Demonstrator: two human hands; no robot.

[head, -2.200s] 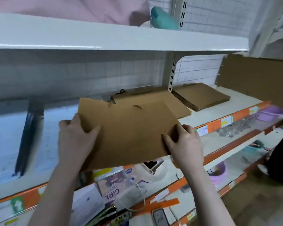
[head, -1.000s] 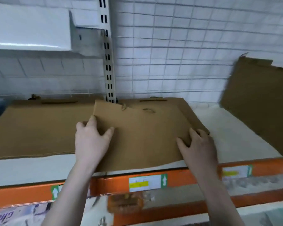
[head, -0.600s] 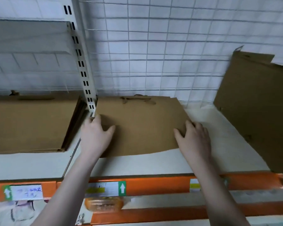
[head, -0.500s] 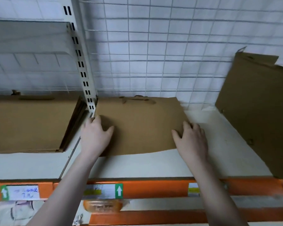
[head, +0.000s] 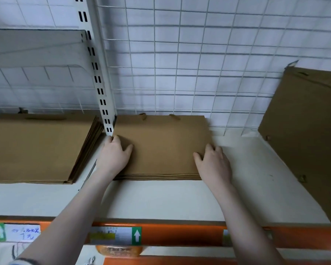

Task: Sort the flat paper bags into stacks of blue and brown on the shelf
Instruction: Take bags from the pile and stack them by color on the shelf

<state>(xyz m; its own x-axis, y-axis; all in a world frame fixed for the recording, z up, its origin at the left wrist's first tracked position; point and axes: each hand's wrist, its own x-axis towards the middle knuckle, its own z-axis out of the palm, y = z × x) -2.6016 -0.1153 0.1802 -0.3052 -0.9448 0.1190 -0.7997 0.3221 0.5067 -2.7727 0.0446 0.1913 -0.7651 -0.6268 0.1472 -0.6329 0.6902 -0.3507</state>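
Hands lie flat with fingers straight, left hand (head: 114, 155) and right hand (head: 214, 165) pressing the brown bag stack's (head: 161, 148) front corners, long side along the shelf (head: 161, 199) edge.

A white wire grid panel (head: 199, 54) backs the bay, with a slotted white upright post (head: 97, 73) standing at its left. Paper price labels (head: 115, 236) with green arrows sit on the orange front rail (head: 180, 236).
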